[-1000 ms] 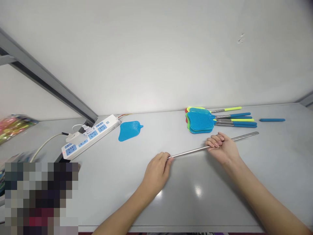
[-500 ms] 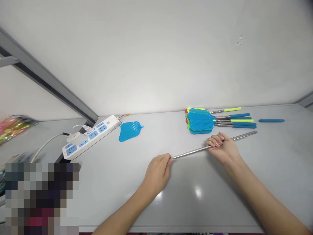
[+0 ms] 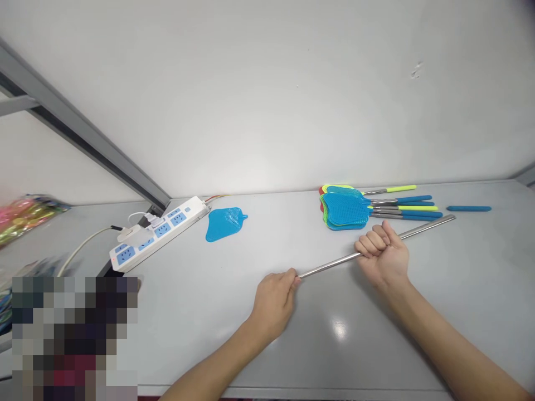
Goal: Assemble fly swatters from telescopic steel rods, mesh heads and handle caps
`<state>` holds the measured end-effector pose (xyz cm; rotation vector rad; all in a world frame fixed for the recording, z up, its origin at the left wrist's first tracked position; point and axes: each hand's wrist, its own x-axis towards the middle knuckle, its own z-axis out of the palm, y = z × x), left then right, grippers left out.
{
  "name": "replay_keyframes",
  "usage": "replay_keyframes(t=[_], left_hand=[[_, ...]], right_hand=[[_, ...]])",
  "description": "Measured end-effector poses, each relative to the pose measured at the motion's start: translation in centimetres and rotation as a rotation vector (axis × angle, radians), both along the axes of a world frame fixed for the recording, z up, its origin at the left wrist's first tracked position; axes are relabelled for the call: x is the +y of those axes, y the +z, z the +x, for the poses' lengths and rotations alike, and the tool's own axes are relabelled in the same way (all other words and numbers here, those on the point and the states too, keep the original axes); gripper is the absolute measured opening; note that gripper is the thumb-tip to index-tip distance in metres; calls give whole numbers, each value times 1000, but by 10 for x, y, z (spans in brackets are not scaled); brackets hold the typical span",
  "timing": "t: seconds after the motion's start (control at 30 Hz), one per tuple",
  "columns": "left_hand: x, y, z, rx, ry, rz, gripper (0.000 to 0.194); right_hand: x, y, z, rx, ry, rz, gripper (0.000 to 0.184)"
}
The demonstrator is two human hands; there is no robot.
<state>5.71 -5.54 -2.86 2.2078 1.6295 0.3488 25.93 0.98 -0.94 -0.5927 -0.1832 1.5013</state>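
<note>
Loose swatter head: a flat blue plastic mesh swatter head [image 3: 224, 224] lies alone, up and to the left of the left hand.
Power strip: a white power strip with blue sockets [image 3: 159, 233] sits farther left, with plugs and a white cable [image 3: 79, 250] attached.
Finished swatters: a stack of blue, green and red fly swatters with metal shafts [image 3: 368, 205] rests just beyond the right hand.
Loose grip: a blue handle sleeve [image 3: 468, 209] lies to the right of that stack.
Bag: a colourful blurred packet [image 3: 25, 214] at far left.
Surface: grey tabletop [image 3: 209, 301].

No legible text, seemingly.
</note>
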Motion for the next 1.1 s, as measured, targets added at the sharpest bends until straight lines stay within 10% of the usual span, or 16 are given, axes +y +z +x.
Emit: replay_keyframes(t=[1.1], left_hand=[[2,22,1,-234,-72,-167,26]], right_hand=[[10,9,22,73,96,23,35]])
